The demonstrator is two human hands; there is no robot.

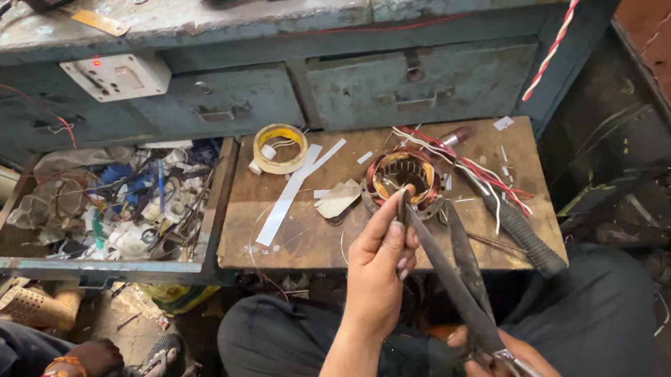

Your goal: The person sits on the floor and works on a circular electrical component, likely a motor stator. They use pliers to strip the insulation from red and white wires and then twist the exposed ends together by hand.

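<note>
My right hand (502, 375) grips the handles of long metal scissors (453, 277) at the bottom of the view, blades parted and pointing up and away from me. My left hand (381, 261) is pinched at the blade tips, thumb and forefinger closed on something small and dark that I cannot make out. Just beyond the tips, a motor stator (401, 175) with copper windings and red and white wires lies on a wooden board (290, 239) across my lap.
On the board lie a tape roll (280, 148), white paper strips (292, 193) and black-handled pliers (521, 232). An open drawer (93, 268) of clutter sits at left, below a blue workbench (241, 13). Another person's hand (93, 361) rests lower left.
</note>
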